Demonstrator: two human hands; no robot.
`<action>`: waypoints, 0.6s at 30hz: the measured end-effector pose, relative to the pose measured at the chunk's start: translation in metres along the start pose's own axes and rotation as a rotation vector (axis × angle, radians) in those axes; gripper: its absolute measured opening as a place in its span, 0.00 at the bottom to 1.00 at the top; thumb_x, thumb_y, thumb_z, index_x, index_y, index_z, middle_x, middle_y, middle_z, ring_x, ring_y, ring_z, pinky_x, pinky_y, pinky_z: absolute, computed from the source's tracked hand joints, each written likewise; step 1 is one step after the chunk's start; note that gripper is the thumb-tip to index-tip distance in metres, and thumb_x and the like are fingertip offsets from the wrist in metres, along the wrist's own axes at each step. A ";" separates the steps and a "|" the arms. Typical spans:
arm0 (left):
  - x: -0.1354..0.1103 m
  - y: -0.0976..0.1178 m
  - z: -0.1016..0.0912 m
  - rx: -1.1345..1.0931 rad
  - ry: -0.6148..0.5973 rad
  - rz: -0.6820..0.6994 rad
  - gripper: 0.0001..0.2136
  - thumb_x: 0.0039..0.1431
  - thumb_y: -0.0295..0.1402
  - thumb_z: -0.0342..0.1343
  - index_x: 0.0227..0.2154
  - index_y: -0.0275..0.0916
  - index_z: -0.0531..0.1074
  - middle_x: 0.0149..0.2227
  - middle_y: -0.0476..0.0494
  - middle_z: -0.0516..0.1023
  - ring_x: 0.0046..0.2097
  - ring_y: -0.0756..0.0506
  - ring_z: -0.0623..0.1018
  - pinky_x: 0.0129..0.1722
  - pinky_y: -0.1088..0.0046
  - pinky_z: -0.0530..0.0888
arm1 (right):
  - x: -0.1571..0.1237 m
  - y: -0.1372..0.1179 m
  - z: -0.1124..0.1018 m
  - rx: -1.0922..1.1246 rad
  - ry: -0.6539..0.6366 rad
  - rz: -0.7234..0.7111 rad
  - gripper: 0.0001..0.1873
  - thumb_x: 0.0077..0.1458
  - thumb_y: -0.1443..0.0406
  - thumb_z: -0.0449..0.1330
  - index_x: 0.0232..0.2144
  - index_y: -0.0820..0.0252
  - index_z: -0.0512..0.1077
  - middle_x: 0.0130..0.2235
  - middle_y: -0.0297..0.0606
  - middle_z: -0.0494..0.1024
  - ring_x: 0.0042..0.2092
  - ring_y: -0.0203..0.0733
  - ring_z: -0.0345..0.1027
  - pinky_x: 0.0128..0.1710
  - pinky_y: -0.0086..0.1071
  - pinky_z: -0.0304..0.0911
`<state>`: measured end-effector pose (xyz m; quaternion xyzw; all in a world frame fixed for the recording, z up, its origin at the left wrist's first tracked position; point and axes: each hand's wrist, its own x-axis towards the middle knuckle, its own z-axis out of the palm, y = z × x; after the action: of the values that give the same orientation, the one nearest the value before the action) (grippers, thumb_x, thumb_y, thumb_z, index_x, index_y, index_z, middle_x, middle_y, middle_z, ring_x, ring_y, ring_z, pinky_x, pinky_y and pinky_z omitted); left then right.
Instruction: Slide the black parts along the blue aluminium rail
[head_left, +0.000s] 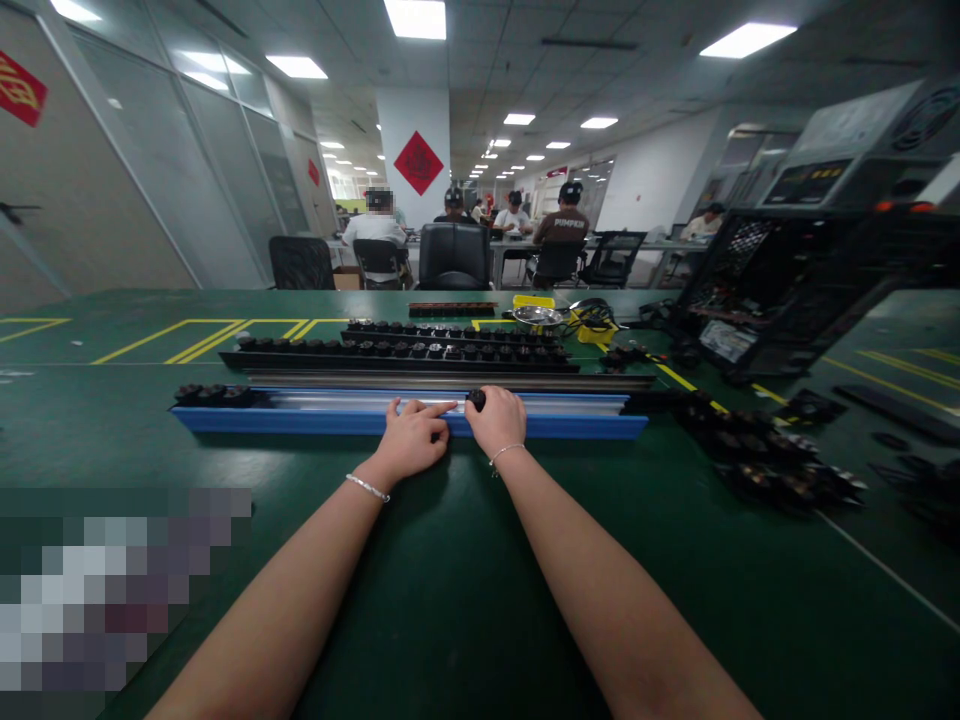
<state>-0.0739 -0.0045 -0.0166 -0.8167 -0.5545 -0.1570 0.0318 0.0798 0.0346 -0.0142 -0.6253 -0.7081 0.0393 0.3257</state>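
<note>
A long blue rail (262, 423) with a shiny metal channel lies crosswise in front of me. Several small black parts (217, 396) sit in its left end. Near the middle of the channel, my right hand (500, 420) pinches a small round black part (476, 399); its underside is hidden, so I cannot tell whether it touches the channel. My left hand (411, 440) rests over the rail's front edge, index finger stretched along the channel towards that part, the others loosely bent and holding nothing.
Behind the blue rail lie a bare metal rail (450, 381) and black rails (300, 357) filled with black parts. More black parts (772, 455) are heaped on the right, near an opened computer case (750, 290). A metal dish (537, 315) stands farther back. People sit at distant desks.
</note>
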 end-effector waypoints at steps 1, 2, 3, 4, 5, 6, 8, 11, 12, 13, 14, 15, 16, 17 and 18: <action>0.000 0.000 0.000 0.002 0.003 0.000 0.09 0.52 0.34 0.48 0.22 0.45 0.72 0.58 0.59 0.67 0.50 0.38 0.67 0.54 0.37 0.48 | 0.000 0.000 0.000 -0.007 -0.002 0.000 0.12 0.53 0.61 0.53 0.37 0.60 0.71 0.41 0.43 0.76 0.46 0.46 0.65 0.49 0.38 0.51; 0.000 0.000 0.000 0.003 0.005 -0.002 0.09 0.52 0.33 0.48 0.22 0.45 0.72 0.57 0.59 0.67 0.50 0.38 0.67 0.54 0.37 0.48 | 0.000 0.001 0.000 -0.015 -0.002 0.000 0.12 0.53 0.61 0.53 0.36 0.60 0.71 0.41 0.44 0.76 0.46 0.45 0.65 0.49 0.37 0.51; 0.000 0.000 0.000 0.003 0.003 -0.002 0.09 0.52 0.33 0.48 0.22 0.45 0.72 0.57 0.58 0.67 0.50 0.38 0.67 0.54 0.37 0.48 | 0.000 0.002 0.000 -0.021 0.002 -0.002 0.12 0.53 0.61 0.53 0.36 0.60 0.71 0.41 0.44 0.76 0.46 0.45 0.65 0.48 0.37 0.51; 0.000 0.001 0.000 0.003 0.002 -0.002 0.09 0.51 0.33 0.48 0.22 0.45 0.72 0.57 0.58 0.67 0.50 0.38 0.67 0.54 0.37 0.48 | 0.000 0.002 0.000 -0.025 0.008 -0.006 0.12 0.53 0.61 0.53 0.36 0.60 0.71 0.41 0.44 0.76 0.45 0.45 0.65 0.48 0.37 0.51; 0.000 0.001 0.000 0.003 0.000 -0.001 0.09 0.51 0.33 0.48 0.22 0.45 0.72 0.57 0.58 0.68 0.50 0.38 0.67 0.54 0.37 0.48 | 0.000 0.003 0.000 -0.027 0.013 -0.011 0.12 0.53 0.61 0.52 0.36 0.60 0.71 0.41 0.44 0.76 0.45 0.45 0.65 0.49 0.37 0.51; 0.000 0.001 0.000 0.003 0.000 0.001 0.09 0.51 0.33 0.48 0.22 0.44 0.72 0.57 0.58 0.68 0.50 0.38 0.67 0.54 0.37 0.48 | 0.000 0.004 0.000 -0.027 0.017 -0.014 0.12 0.53 0.61 0.52 0.36 0.61 0.71 0.41 0.43 0.76 0.45 0.45 0.65 0.49 0.37 0.51; 0.000 0.000 0.000 0.005 0.002 0.005 0.09 0.51 0.33 0.48 0.22 0.44 0.71 0.57 0.59 0.68 0.50 0.38 0.67 0.54 0.37 0.48 | 0.000 0.005 0.000 -0.026 0.023 -0.012 0.12 0.53 0.61 0.53 0.36 0.61 0.71 0.41 0.43 0.76 0.45 0.45 0.65 0.49 0.37 0.51; 0.000 0.000 0.000 0.006 0.001 0.006 0.08 0.51 0.33 0.48 0.22 0.44 0.71 0.57 0.59 0.68 0.50 0.39 0.67 0.54 0.37 0.48 | 0.000 0.006 0.000 -0.022 0.026 0.002 0.12 0.53 0.61 0.53 0.36 0.61 0.71 0.41 0.44 0.76 0.45 0.46 0.64 0.50 0.38 0.50; 0.000 0.000 0.000 0.006 0.000 0.005 0.08 0.51 0.34 0.48 0.22 0.44 0.71 0.57 0.59 0.68 0.50 0.39 0.67 0.54 0.38 0.48 | 0.000 0.007 -0.001 -0.020 0.028 0.007 0.12 0.53 0.61 0.53 0.36 0.61 0.71 0.41 0.44 0.76 0.46 0.46 0.64 0.50 0.38 0.50; 0.000 0.000 0.000 0.004 0.000 0.005 0.08 0.51 0.34 0.48 0.22 0.44 0.71 0.57 0.59 0.68 0.50 0.39 0.67 0.54 0.38 0.48 | 0.000 0.007 -0.001 -0.016 0.029 0.010 0.12 0.53 0.61 0.53 0.36 0.61 0.71 0.41 0.44 0.76 0.46 0.46 0.64 0.50 0.38 0.50; 0.000 0.000 0.000 0.003 0.001 0.005 0.08 0.51 0.34 0.48 0.22 0.44 0.71 0.57 0.59 0.68 0.50 0.39 0.67 0.54 0.37 0.48 | 0.000 0.008 -0.001 -0.012 0.030 0.013 0.12 0.53 0.61 0.53 0.36 0.61 0.71 0.42 0.44 0.76 0.46 0.46 0.64 0.51 0.38 0.50; 0.000 0.000 0.000 0.000 0.002 0.005 0.08 0.51 0.34 0.48 0.22 0.44 0.71 0.57 0.59 0.68 0.50 0.38 0.67 0.54 0.37 0.48 | 0.000 0.008 -0.001 -0.009 0.031 0.014 0.13 0.53 0.61 0.53 0.37 0.61 0.71 0.42 0.44 0.76 0.46 0.46 0.64 0.51 0.38 0.49; 0.000 0.000 0.000 -0.002 0.003 0.004 0.08 0.51 0.34 0.48 0.22 0.44 0.71 0.57 0.59 0.68 0.50 0.38 0.67 0.54 0.37 0.48 | 0.000 0.009 -0.001 -0.007 0.033 0.014 0.13 0.53 0.61 0.53 0.37 0.61 0.71 0.42 0.44 0.76 0.46 0.46 0.64 0.51 0.38 0.49; 0.000 0.000 0.000 -0.006 0.002 0.003 0.08 0.51 0.33 0.48 0.21 0.44 0.71 0.57 0.59 0.68 0.50 0.38 0.67 0.54 0.37 0.48 | 0.000 0.009 -0.001 -0.006 0.035 0.013 0.13 0.53 0.61 0.53 0.37 0.61 0.71 0.42 0.45 0.76 0.46 0.46 0.64 0.51 0.39 0.49; 0.000 0.001 0.000 -0.008 0.000 0.001 0.08 0.51 0.33 0.48 0.21 0.44 0.71 0.57 0.59 0.68 0.50 0.38 0.67 0.54 0.37 0.47 | 0.000 0.010 -0.001 -0.007 0.035 0.013 0.12 0.53 0.61 0.53 0.37 0.61 0.71 0.42 0.45 0.76 0.46 0.46 0.64 0.51 0.39 0.49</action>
<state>-0.0734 -0.0047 -0.0163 -0.8171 -0.5533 -0.1592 0.0285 0.0886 0.0358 -0.0180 -0.6315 -0.6984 0.0277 0.3357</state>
